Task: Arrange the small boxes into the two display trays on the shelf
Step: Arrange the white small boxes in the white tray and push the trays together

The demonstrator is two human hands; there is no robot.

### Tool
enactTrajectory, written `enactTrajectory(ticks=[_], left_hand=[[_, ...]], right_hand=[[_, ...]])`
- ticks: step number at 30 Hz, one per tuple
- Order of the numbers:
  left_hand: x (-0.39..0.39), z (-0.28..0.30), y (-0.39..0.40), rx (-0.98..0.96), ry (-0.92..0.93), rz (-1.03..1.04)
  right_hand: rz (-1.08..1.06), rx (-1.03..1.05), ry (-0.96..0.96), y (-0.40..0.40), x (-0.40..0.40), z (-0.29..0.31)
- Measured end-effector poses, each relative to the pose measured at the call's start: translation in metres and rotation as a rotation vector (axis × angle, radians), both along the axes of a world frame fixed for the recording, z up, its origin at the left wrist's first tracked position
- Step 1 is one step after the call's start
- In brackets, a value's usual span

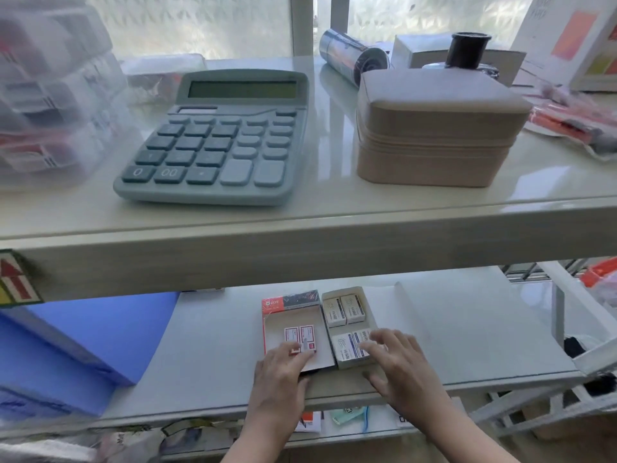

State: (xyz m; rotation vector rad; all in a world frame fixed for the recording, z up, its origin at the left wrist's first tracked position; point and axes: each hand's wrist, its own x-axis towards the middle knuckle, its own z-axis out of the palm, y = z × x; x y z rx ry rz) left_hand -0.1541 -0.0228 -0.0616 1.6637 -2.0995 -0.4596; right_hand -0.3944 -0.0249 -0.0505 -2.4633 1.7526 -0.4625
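Two open display trays sit side by side on the lower shelf. The red-edged tray (267,329) on the left holds two small red-and-white boxes (299,337) near its front. The beige tray (362,295) on the right holds two small white boxes (344,310) at the back and blue-and-white boxes (349,347) at the front. My left hand (280,372) rests on the front of the red tray, fingertips touching the red-and-white boxes. My right hand (397,365) lies with fingers spread over the front of the beige tray, touching the blue-and-white boxes.
The upper shelf carries a grey-blue calculator (217,138), a beige zipped case (437,128), a foil roll (354,56) and clear plastic bins (50,95). A blue box (76,345) stands left on the lower shelf. A white rack (567,329) is at the right.
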Motion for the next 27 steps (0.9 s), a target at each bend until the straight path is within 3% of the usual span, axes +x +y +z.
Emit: enactTrajectory(ticks=[4, 7, 10, 27], left_hand=[[0.019, -0.004, 0.006, 0.108, 0.035, 0.25], [0.028, -0.006, 0.002, 0.156, 0.195, 0.275], [0.029, -0.006, -0.003, 0.155, 0.24, 0.267], [0.037, 0.002, -0.076, 0.145, 0.063, 0.229]], right_hand=[[-0.158, 0.021, -0.032, 0.009, -0.014, -0.006], [-0.149, -0.025, -0.055, 0.007, -0.018, -0.01], [-0.129, -0.091, -0.082, 0.005, -0.009, -0.007], [-0.134, -0.114, -0.041, -0.054, 0.011, 0.001]])
